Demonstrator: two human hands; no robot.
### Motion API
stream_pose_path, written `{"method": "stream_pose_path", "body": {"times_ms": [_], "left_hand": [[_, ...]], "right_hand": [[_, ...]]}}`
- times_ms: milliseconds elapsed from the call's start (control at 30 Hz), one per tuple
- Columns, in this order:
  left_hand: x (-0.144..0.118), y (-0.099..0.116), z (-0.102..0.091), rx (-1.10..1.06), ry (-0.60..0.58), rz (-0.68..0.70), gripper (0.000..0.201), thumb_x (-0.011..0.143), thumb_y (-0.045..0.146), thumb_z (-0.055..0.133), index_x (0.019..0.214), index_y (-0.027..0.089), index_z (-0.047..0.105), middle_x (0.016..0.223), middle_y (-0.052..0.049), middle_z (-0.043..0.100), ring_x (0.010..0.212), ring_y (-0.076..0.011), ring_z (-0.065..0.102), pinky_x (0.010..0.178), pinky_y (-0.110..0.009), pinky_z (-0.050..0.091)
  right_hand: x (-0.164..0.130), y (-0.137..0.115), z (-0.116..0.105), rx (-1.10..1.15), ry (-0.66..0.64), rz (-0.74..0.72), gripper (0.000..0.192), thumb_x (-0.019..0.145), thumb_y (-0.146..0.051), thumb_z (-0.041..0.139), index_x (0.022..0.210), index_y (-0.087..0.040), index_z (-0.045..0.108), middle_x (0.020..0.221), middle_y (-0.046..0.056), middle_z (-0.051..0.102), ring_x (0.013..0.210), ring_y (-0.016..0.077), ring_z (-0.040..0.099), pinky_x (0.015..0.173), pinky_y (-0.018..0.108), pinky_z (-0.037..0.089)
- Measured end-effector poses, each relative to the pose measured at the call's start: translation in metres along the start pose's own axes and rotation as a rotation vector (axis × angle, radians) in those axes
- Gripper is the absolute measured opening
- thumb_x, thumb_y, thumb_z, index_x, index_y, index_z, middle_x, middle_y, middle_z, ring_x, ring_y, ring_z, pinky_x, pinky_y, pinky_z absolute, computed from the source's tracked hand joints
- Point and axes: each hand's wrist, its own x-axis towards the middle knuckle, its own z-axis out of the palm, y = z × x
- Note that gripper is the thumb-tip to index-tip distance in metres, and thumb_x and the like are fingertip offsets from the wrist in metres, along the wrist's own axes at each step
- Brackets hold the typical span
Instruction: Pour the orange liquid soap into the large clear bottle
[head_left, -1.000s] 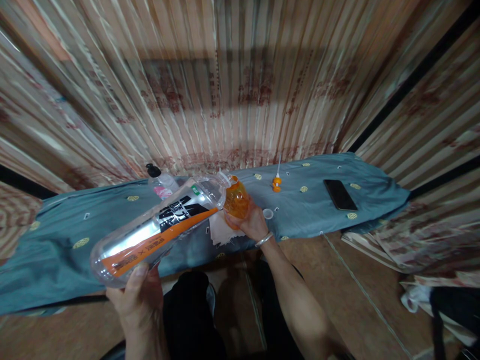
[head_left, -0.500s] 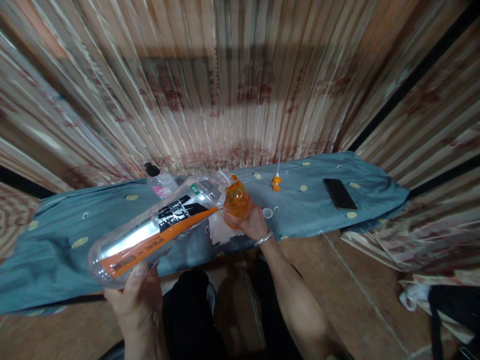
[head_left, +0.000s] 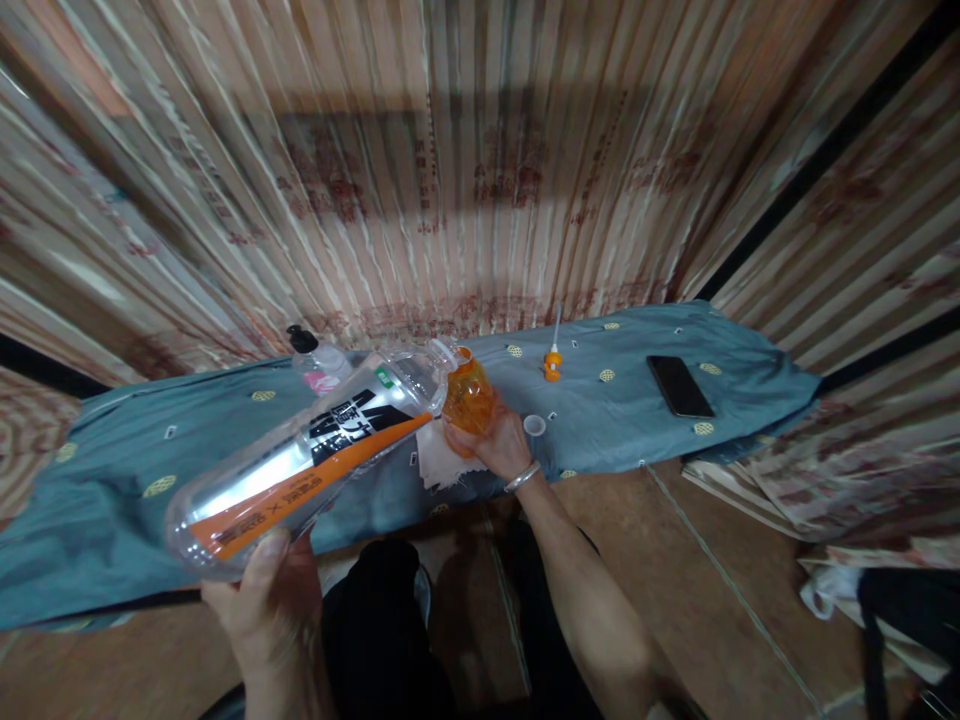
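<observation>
I read left hand [head_left: 262, 590] grasping big clear bottle [head_left: 300, 465] by its base, tilted, mouth at 2 o'clock | right hand [head_left: 491, 445] clenched around small orange bottle [head_left: 469, 395] at counter [head_left: 112, 500] edge | mouths touching.

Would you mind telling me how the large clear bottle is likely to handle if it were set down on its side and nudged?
The large bottle looks nearly drained, so it is probably light for its size. Its round, smooth body would likely roll on the cloth. The thin clear wall may flex under the left hand; the right hand holds the orange bottle at its mouth.
</observation>
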Motion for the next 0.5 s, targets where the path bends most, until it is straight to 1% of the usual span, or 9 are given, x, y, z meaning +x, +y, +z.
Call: {"method": "stream_pose_path", "body": {"times_ms": [100, 167, 267, 367, 433, 500], "left_hand": [[-0.0011, 0.001, -0.001, 0.004, -0.005, 0.012, 0.044, 0.052, 0.028, 0.078, 0.095, 0.035, 0.075, 0.111, 0.001, 0.074, 0.126, -0.0398, 0.06, 0.105, -0.07, 0.045], [-0.0008, 0.0011, -0.0016, 0.006, -0.008, 0.015, 0.041, 0.052, 0.029, 0.078, 0.092, 0.034, 0.075, 0.111, 0.001, 0.075, 0.124, -0.0384, 0.061, 0.103, -0.066, 0.049], [0.001, 0.0002, -0.0028, 0.005, -0.007, 0.012, 0.04, 0.051, 0.03, 0.079, 0.092, 0.033, 0.074, 0.109, 0.001, 0.075, 0.121, -0.0364, 0.063, 0.094, -0.058, 0.058], [0.0025, -0.0015, -0.0049, -0.005, -0.004, 0.008, 0.039, 0.05, 0.029, 0.079, 0.089, 0.031, 0.074, 0.108, 0.0, 0.075, 0.119, -0.0355, 0.065, 0.084, -0.05, 0.063], [0.0025, -0.0027, -0.0064, -0.011, -0.011, 0.009, 0.037, 0.051, 0.029, 0.08, 0.088, 0.03, 0.074, 0.109, -0.001, 0.075, 0.119, -0.0358, 0.065, 0.082, -0.049, 0.064], [0.002, -0.0036, -0.0075, -0.009, -0.025, 0.013, 0.038, 0.052, 0.029, 0.08, 0.09, 0.03, 0.075, 0.11, -0.001, 0.075, 0.12, -0.036, 0.064, 0.084, -0.05, 0.063]], "right_hand": [[-0.0004, -0.0007, 0.003, 0.018, -0.003, 0.004, 0.059, 0.074, -0.031, 0.084, 0.127, -0.024, 0.058, 0.112, 0.007, 0.078, 0.101, 0.0263, 0.077, 0.089, 0.038, 0.062], [-0.0003, -0.0004, 0.0047, 0.021, -0.007, 0.007, 0.059, 0.074, -0.033, 0.084, 0.127, -0.024, 0.058, 0.112, 0.007, 0.078, 0.102, 0.0264, 0.077, 0.089, 0.039, 0.062], [0.0003, 0.0006, 0.0064, 0.019, -0.013, 0.0, 0.057, 0.074, -0.033, 0.084, 0.124, -0.023, 0.058, 0.112, 0.008, 0.078, 0.102, 0.0267, 0.077, 0.091, 0.04, 0.062], [0.0009, 0.0008, 0.007, 0.009, 0.0, -0.013, 0.057, 0.073, -0.032, 0.084, 0.123, -0.022, 0.059, 0.112, 0.008, 0.078, 0.102, 0.0268, 0.077, 0.091, 0.04, 0.062], [0.0011, 0.0006, 0.0073, -0.005, 0.013, -0.026, 0.057, 0.073, -0.032, 0.084, 0.124, -0.023, 0.059, 0.113, 0.008, 0.078, 0.103, 0.0269, 0.076, 0.09, 0.039, 0.062], [0.0011, 0.0005, 0.0078, -0.012, 0.018, -0.033, 0.058, 0.074, -0.032, 0.084, 0.125, -0.023, 0.059, 0.113, 0.007, 0.078, 0.102, 0.027, 0.077, 0.088, 0.039, 0.062]]}}
